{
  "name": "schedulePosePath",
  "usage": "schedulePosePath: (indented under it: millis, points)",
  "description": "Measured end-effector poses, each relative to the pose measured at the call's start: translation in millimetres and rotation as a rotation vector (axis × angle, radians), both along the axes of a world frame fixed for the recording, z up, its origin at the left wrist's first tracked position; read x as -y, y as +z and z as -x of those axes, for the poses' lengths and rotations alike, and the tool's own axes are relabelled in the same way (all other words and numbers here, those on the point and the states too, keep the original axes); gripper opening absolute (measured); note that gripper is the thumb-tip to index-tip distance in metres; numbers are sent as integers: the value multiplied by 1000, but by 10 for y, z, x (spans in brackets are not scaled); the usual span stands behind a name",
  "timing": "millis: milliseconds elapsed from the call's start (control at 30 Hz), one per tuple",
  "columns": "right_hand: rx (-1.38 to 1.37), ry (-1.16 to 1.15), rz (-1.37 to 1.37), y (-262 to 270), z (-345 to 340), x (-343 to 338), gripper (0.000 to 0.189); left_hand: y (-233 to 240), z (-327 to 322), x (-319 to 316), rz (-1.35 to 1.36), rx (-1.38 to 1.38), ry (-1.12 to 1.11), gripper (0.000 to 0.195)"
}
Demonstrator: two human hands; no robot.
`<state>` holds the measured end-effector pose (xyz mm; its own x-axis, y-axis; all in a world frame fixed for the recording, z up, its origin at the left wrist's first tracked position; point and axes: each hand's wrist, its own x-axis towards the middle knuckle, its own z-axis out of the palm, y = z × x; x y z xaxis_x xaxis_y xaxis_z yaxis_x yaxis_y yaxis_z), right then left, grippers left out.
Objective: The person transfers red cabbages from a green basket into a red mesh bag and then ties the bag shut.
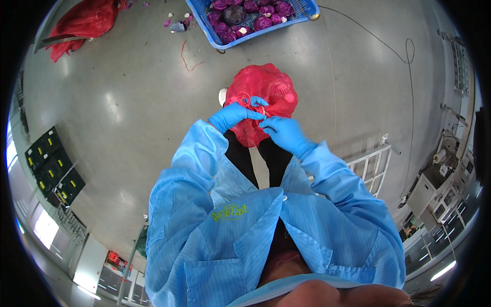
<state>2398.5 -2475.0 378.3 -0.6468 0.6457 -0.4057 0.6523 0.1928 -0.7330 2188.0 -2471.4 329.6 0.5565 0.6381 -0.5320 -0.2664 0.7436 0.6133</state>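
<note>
A full red mesh sack stands before me at my feet, with pale pink round shapes showing dimly through the net. My left hand, in a blue glove, grips the gathered mouth of the sack, its fingers curled around the bunched net. From the right, my gloved right hand pinches at the same spot with thumb and forefinger. A thin whitish tie string shows between the hands. The fingers hide where its ends run.
Ahead on the floor is a blue plastic crate of purple cabbages. Leaf scraps and a red string lie nearby. Red netting is at far left, dark crates at left, a white metal frame at right.
</note>
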Motion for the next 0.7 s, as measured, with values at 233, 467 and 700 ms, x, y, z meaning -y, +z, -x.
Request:
schedulePosePath:
  millis: [233, 467, 700]
  points:
    - [-415, -474, 128, -365, 192, -604, 19, 14, -132, 108, -466, -332, 16, 37]
    - [-141, -474, 846, -823, -42, -316, 68, -82, -301, 290, -810, -938, -54, 43]
    - [-190, -675, 954, -474, 112, -348, 64, -359, -532, 248, -619, -957, 282, 37]
